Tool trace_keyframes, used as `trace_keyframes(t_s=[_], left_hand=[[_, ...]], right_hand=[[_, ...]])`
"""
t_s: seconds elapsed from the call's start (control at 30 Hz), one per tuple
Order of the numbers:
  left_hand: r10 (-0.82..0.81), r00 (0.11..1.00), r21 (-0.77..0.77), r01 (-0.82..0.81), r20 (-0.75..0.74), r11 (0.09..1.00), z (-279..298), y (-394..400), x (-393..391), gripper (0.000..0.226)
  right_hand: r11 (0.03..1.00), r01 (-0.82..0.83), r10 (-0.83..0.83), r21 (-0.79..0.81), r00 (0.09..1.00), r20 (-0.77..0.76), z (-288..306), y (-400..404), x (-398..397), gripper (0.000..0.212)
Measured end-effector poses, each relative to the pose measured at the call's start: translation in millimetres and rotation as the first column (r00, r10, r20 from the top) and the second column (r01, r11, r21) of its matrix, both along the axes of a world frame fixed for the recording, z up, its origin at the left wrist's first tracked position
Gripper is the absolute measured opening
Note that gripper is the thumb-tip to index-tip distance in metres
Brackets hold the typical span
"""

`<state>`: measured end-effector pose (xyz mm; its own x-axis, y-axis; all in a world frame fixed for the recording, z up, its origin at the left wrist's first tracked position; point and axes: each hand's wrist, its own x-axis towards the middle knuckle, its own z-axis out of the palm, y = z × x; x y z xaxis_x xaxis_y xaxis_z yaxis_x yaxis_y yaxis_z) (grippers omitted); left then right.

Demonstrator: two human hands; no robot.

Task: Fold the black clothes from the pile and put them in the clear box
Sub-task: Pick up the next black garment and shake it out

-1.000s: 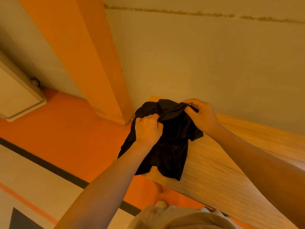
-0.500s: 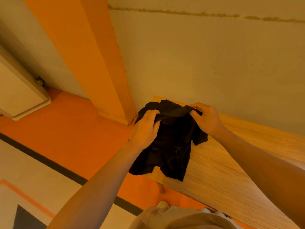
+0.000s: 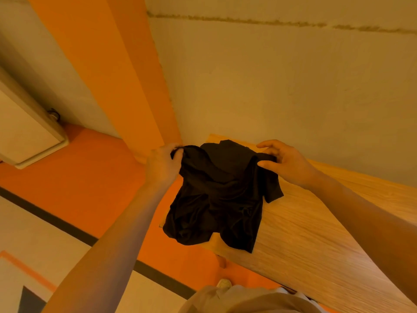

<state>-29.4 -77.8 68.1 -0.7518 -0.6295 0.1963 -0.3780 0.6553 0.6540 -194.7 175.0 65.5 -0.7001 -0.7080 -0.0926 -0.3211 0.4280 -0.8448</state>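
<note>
A crumpled black garment (image 3: 221, 195) hangs over the left end of the wooden table (image 3: 316, 240), its lower part draped past the table's corner. My left hand (image 3: 161, 164) grips the garment's upper left edge. My right hand (image 3: 286, 162) pinches its upper right edge between thumb and fingers. The cloth is stretched between both hands. The pile and the clear box are out of view.
A pale wall (image 3: 270, 86) rises right behind the table. An orange column (image 3: 126, 75) stands to the left. The floor (image 3: 74, 184) is orange with a black stripe. A white appliance (image 3: 24, 132) sits at far left. My shoe (image 3: 223, 283) shows below the table.
My hands have moved apart, spreading the top edge of the garment wider. The left hand went left past the table's end, and the right hand shifted right.
</note>
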Motion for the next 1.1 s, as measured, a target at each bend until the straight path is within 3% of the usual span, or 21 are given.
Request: trace_keyframes(t_s=[0.13, 0.23, 0.3, 0.37, 0.43, 0.53, 0.63, 0.83, 0.97, 1.03, 1.1], left_hand=[[-0.232, 0.973, 0.221, 0.226, 0.002, 0.949, 3.6, 25.5, -14.8, 0.033], [-0.485, 0.874, 0.309, 0.452, 0.033, 0.837, 3.4, 52.6, -26.7, 0.054], [-0.564, 0.825, 0.291, 0.532, 0.031, 0.795, 3.4, 68.8, -33.3, 0.039], [-0.559, 0.828, 0.318, 0.542, -0.044, 0.778, 1.4, 78.4, -38.3, 0.021], [-0.520, 0.851, 0.352, 0.510, -0.074, 0.785, -1.7, 80.9, -40.0, 0.030], [-0.483, 0.874, 0.376, 0.466, -0.056, 0.801, -1.5, 73.7, -35.1, 0.029], [-0.497, 0.868, 0.398, 0.462, -0.016, 0.793, -1.3, 65.4, -29.3, 0.022], [-0.454, 0.890, 0.434, 0.397, 0.031, 0.809, 8.9, 44.7, -20.7, 0.019], [-0.454, 0.882, 0.299, 0.402, 0.129, 0.865, 32.4, 35.4, -17.0, 0.019], [-0.395, 0.885, 0.081, 0.387, 0.247, 0.919, 42.5, 35.4, -17.4, 0.023], [-0.196, 0.912, -0.196, 0.279, 0.360, 0.940, 50.7, 33.3, -18.3, 0.030]], right_hand=[[0.994, -0.080, 0.082, -0.081, 0.996, 0.023, 12.5, -13.2, 12.5, 0.024], [0.983, -0.088, 0.087, -0.163, 0.996, -0.013, 21.8, -26.8, 23.0, 0.017], [0.979, -0.094, 0.087, -0.182, 0.995, -0.045, 27.1, -33.3, 28.0, 0.014], [0.976, -0.088, 0.080, -0.197, 0.996, -0.048, 30.0, -36.2, 30.6, 0.011], [0.973, -0.059, 0.057, -0.224, 0.998, -0.017, 30.3, -33.6, 28.1, 0.009], [0.979, -0.064, 0.080, -0.195, 0.994, 0.075, 31.8, -23.8, 22.2, 0.019], [0.981, -0.107, 0.120, -0.159, 0.990, 0.070, 30.3, -15.6, 21.2, 0.013], [0.980, 0.003, 0.011, -0.197, 0.997, 0.070, 32.4, -15.4, 18.2, 0.010], [0.984, -0.047, 0.056, -0.172, 0.997, 0.044, 37.2, -20.8, 21.2, 0.013], [0.985, -0.092, 0.095, -0.144, 0.995, 0.017, 37.2, -26.4, 26.5, 0.010], [0.986, -0.115, 0.114, -0.120, 0.993, -0.008, 37.3, -32.1, 31.4, 0.008]])
